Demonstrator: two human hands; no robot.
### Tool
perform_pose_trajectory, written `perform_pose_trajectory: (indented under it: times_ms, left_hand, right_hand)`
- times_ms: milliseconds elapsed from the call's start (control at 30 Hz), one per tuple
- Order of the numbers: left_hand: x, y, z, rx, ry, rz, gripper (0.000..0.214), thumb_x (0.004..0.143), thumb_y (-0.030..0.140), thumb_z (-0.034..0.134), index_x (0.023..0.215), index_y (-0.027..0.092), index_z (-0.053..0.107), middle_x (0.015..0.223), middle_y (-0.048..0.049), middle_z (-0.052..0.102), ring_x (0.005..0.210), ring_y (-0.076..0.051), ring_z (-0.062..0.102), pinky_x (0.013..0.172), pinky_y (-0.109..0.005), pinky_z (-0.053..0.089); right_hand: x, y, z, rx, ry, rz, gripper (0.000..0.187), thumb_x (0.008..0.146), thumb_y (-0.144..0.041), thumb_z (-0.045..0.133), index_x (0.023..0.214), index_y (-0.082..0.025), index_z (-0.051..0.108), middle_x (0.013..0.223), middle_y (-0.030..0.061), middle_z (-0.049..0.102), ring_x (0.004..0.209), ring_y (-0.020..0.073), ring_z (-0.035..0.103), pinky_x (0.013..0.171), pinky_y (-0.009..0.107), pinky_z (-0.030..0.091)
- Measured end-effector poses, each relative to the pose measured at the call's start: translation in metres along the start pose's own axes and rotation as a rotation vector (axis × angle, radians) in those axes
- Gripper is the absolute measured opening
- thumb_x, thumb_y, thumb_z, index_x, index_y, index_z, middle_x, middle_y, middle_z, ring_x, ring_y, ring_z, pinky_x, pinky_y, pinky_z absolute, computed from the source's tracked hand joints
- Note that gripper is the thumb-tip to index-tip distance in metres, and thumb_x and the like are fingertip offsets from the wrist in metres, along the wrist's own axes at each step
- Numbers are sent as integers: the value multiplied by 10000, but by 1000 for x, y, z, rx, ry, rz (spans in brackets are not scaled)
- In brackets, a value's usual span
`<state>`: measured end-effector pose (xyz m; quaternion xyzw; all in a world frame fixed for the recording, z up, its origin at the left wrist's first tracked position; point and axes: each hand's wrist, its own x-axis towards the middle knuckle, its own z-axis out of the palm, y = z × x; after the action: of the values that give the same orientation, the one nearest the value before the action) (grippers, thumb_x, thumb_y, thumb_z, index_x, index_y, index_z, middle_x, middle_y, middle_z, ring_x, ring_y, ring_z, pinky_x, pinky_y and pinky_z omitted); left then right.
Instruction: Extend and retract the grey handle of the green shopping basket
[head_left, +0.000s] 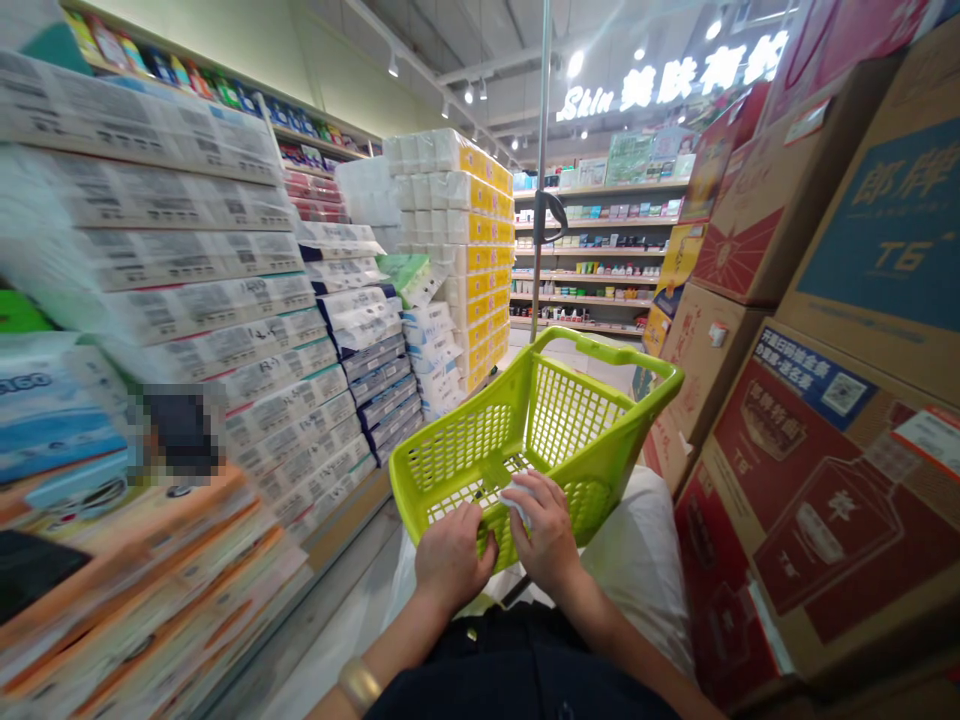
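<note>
In front of me is a lime-green plastic shopping basket [600, 500] with perforated walls and its handle at the far end. No goods show inside it. My left hand [454, 562] is closed on the near rim, fingers curled over the edge and thumb on the near side. At the same rim, just to the right, my right hand [549, 530] pinches a small crumpled white wipe or tissue [519, 502] against the plastic. Fingers cover most of that white piece, so its exact kind is unclear.
Stacked paper packs [247, 270] rise on the left, with yellow-and-white tissue packs [480, 260] farther on. Cardboard cartons [810, 480] form a wall at right. A white sack [641, 555] lies beside the basket. A metal pole [541, 130] stands ahead, before stocked shelves [592, 250].
</note>
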<state>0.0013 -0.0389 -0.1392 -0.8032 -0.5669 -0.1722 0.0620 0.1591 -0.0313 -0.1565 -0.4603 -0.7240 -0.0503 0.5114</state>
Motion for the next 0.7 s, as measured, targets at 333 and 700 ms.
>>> perform_pose_trajectory:
  times_ms: [333, 700]
  left_hand:
    - [-1, -1, -1, -3, 10, 30, 151, 878, 304, 460, 897, 198, 567, 882, -61, 649, 842, -221, 620, 715, -317, 447]
    - [0, -2, 0, -22, 2, 38, 172, 890, 309, 450, 919, 191, 573, 892, -68, 651, 847, -227, 617, 721, -323, 439]
  right_hand:
    - [0, -5, 0, 87, -106, -111, 315, 827, -125, 549, 1084, -268, 660, 1127, 58, 642, 1187, 225, 520, 1019, 422, 441]
    - [0, -9, 2, 83, -123, -119, 294, 823, -120, 550, 1070, -241, 654, 1132, 63, 637, 1187, 224, 509, 1028, 421, 437]
